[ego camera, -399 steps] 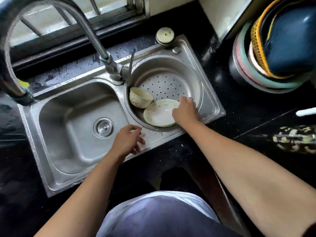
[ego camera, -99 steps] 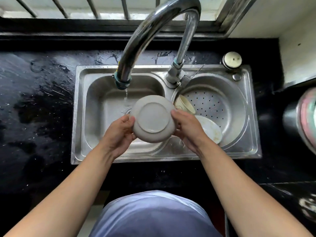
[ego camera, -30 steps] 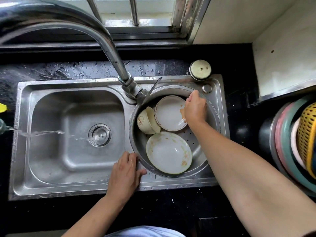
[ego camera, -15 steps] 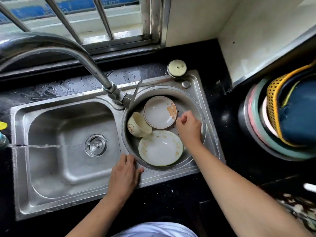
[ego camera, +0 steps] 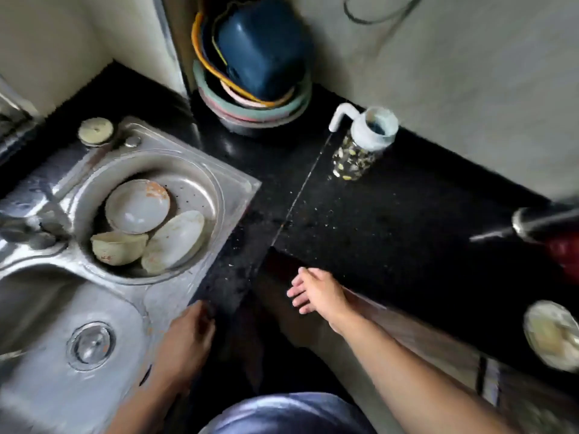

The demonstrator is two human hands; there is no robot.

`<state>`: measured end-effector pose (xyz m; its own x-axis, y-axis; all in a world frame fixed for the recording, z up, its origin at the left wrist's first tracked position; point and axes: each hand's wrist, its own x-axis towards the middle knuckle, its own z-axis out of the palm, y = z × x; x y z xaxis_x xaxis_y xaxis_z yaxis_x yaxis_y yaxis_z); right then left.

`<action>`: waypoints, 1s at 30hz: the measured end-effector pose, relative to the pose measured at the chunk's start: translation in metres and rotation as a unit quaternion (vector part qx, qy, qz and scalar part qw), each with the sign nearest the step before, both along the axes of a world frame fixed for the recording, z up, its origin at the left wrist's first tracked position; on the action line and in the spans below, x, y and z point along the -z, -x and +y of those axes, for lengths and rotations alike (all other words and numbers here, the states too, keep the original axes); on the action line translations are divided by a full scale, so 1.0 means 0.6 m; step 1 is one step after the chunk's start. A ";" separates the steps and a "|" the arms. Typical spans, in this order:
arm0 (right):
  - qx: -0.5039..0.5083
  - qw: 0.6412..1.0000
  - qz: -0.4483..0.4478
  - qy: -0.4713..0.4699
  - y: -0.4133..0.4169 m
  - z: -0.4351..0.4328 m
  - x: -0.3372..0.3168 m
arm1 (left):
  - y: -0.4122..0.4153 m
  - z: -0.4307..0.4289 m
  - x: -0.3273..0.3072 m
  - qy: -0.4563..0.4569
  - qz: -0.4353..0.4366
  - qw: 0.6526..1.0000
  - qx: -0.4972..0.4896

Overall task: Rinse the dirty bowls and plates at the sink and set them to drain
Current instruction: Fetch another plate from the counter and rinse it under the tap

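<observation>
Perforated round basin of the steel sink, holding a stained shallow bowl, a plate and a small bowl on its side, all touching. Left hand rests on the sink's front corner, fingers together. Right hand hangs empty at the black counter's edge, fingers spread.

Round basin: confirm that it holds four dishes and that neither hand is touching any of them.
Not four. The head view shows three in the round basin: a shallow bowl, a small tipped bowl and a plate. The rest holds: the left hand and the right hand are both outside it.
</observation>
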<state>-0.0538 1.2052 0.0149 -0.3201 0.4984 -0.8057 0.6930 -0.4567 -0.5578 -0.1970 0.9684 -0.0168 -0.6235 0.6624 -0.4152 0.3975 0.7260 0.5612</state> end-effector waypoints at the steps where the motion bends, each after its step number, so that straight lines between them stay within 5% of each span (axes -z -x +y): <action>1: 0.034 0.999 -0.010 -0.005 -0.063 -0.019 0.004 | -0.021 0.001 0.002 -0.012 -0.001 0.999 0.040; 5: 0.137 0.986 -0.092 -0.001 -0.335 -0.137 0.021 | -0.132 -0.005 0.008 -0.014 -0.069 0.988 0.136; 10: 0.164 0.959 -0.230 -0.021 -0.636 -0.290 0.016 | -0.291 0.002 0.033 0.146 -0.144 0.952 0.227; 13: 0.291 0.918 -0.269 -0.003 -0.807 -0.394 0.020 | -0.413 0.028 0.042 0.217 -0.148 0.916 0.304; 16: 0.394 0.886 -0.245 0.000 -0.970 -0.505 0.044 | -0.563 0.071 0.051 0.230 -0.159 0.899 0.337; 22: 0.537 0.797 -0.215 0.173 -1.242 -0.646 0.074 | -0.901 0.155 0.061 0.239 -0.204 0.872 0.375; 26: 0.536 0.796 -0.201 0.198 -1.362 -0.621 0.048 | -1.046 0.168 0.042 0.232 -0.205 0.886 0.345; 30: 0.493 0.837 -0.177 0.159 -1.439 -0.494 0.036 | -1.109 0.187 0.010 0.197 -0.204 0.910 0.303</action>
<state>0.8093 0.9087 -0.0065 0.4081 0.1214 -0.9048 -0.0125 -0.9903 -0.1385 0.4684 1.0808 -0.0228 0.0653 0.5822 -0.8104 0.6088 0.6203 0.4946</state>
